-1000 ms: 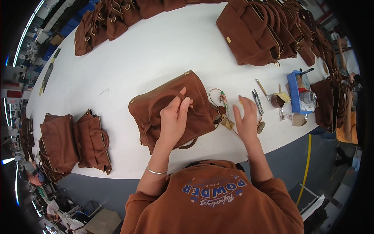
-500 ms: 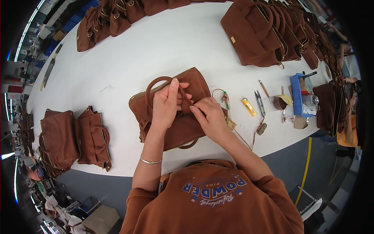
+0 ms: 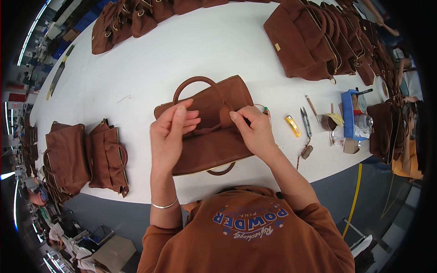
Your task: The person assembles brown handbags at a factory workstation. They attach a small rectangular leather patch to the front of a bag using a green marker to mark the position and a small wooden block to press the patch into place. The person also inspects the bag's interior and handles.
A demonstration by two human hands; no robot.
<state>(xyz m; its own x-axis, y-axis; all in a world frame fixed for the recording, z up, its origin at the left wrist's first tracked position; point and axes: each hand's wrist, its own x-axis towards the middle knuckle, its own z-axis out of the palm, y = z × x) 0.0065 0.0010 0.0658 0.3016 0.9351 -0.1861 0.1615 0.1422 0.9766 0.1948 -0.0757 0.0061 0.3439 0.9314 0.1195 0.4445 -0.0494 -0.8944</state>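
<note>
A brown leather handbag [image 3: 207, 152] lies on the white table [image 3: 182, 50] directly in front of the person, its brass zipper [image 3: 214, 169] along the near edge and its rolled top handle [image 3: 196, 79] arching up. The right hand [image 3: 257, 132] is clamped on the leather tab [image 3: 226, 115] at the right end of that handle, thumb against it. The left hand [image 3: 168, 136] hovers over the bag's left side with fingers loosely curled and thumb close to the index finger; whether it pinches something fine cannot be told. The two hands are apart.

The clearest writing is the blue and white print across the brown sweatshirt [image 3: 191, 245]. A small gold plate [image 3: 277, 47] marks a handbag at upper right, too small to read, as is the print on the yellow lighter [image 3: 293, 126] beside the snips [image 3: 305, 122].

Half a second ago both hands met at the handle, the left one inside its arch; now the left has drawn off to the left, and the handle rises clear of it. One second ago the right hand was over by the snips, off the bag. The lighter lies on the table as it did half a second ago.
</note>
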